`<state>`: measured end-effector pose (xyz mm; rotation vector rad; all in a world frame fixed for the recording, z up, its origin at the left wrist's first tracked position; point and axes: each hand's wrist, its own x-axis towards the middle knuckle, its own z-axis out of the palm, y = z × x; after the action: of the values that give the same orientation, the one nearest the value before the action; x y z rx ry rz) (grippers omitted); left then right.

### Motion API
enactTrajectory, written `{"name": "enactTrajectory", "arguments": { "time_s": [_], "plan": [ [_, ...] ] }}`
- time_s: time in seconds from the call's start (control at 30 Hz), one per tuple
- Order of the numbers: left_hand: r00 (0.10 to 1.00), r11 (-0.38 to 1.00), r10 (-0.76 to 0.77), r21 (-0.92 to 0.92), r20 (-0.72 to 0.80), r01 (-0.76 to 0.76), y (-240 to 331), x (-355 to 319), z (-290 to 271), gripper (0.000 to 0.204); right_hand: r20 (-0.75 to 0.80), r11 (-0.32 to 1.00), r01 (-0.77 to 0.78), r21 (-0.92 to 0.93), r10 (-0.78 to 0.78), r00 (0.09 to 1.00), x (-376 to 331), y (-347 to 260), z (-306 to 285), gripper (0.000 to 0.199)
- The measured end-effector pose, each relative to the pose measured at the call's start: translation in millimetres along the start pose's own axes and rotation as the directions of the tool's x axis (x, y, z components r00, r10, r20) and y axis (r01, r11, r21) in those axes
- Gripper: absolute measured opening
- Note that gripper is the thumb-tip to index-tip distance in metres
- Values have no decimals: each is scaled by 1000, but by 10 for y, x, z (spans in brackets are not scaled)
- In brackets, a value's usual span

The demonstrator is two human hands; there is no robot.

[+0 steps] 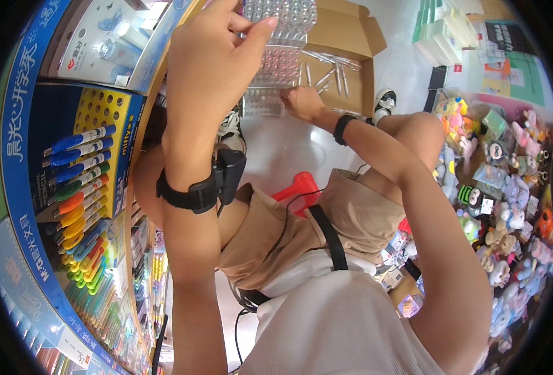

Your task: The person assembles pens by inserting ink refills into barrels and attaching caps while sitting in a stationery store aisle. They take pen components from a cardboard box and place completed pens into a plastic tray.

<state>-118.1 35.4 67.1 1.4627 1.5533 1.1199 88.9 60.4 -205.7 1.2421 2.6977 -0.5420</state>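
Clear pen rack (276, 62): left hand (211, 59) grips, right hand (301, 102) apparently touching.

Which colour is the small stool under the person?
The stool is red; only a part shows between the legs, in the head view.

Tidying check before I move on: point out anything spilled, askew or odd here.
Loose clear pens lie scattered at mixed angles in the open cardboard box, not in rows. The left hand and right hand hold a clear pen tray over it. The markers sit orderly.
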Motion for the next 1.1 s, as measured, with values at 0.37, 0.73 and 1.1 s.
{"name": "enactTrajectory", "arguments": {
  "time_s": [0.37,0.73,1.1],
  "plan": [
    [996,984,84,156,42,-90,-129,-1,174,38,360,916,-379,-132,400,843,-1035,1401,246,22],
    [997,975,3,221,77,-20,44,-42,420,31,216,742,-650,163,617,757,-444,1592,781,33],
    [947,915,-126,404,296,-5,51,-126,707,35,-38,443,-855,270,892,450,-118,1950,1380,23]
  ]
}}
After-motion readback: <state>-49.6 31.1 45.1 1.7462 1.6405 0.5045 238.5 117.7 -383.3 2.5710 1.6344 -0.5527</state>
